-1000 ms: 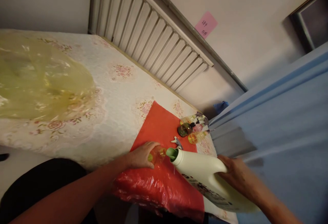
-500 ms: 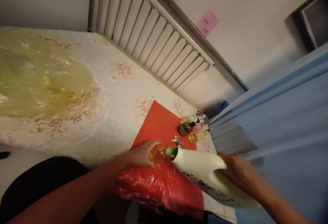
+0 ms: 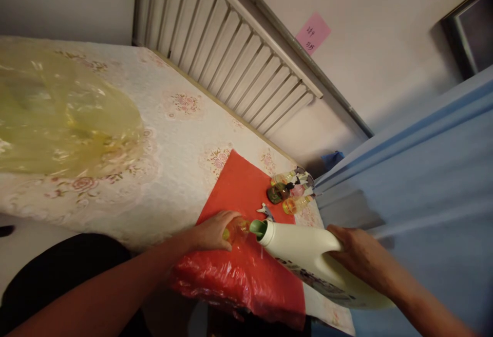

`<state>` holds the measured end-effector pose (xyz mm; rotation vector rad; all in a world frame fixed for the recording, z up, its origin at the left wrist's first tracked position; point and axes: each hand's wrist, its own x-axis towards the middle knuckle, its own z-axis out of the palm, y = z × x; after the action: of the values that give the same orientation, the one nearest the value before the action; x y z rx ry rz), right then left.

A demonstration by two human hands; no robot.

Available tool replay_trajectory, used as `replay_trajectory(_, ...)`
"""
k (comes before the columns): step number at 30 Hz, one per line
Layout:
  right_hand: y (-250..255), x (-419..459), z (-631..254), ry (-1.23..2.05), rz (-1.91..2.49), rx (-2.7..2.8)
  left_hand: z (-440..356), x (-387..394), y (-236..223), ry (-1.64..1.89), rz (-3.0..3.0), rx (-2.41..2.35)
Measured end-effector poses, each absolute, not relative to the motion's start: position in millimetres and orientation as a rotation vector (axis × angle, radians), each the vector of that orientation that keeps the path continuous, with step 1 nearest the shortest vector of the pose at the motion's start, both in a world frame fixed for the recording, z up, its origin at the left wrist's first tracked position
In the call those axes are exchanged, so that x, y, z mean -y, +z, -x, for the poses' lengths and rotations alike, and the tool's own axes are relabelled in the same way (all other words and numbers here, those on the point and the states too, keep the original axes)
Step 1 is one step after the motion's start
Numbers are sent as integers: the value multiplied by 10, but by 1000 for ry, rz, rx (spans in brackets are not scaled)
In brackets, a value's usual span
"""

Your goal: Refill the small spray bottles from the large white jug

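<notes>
My left hand (image 3: 211, 231) is wrapped round a small clear bottle (image 3: 238, 230) with yellowish liquid, standing on a red plastic sheet (image 3: 239, 193). My right hand (image 3: 360, 257) grips the handle end of a large cream jug (image 3: 304, 259), which is tipped over with its green spout (image 3: 258, 229) right beside the small bottle's mouth. A small spray-pump top (image 3: 265, 210) lies on the red sheet just behind the spout.
Several small bottles (image 3: 289, 191) lie clustered at the far edge of the red sheet. A yellowish plastic bag (image 3: 61, 116) lies on the floral tablecloth (image 3: 173, 152) at left. A white radiator (image 3: 231, 54) runs behind; a blue fabric (image 3: 416, 183) hangs at right.
The jug and my right hand have shifted slightly upward; otherwise both hands stay in place with the spout at the small bottle.
</notes>
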<state>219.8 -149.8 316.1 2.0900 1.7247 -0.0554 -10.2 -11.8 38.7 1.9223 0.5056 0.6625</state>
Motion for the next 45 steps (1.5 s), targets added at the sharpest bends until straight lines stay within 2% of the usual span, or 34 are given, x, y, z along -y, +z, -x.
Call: replay_trajectory(45, 3190, 1490, -2239, -52, -2070, -1749, 69, 101, 326, 645, -1934, -497)
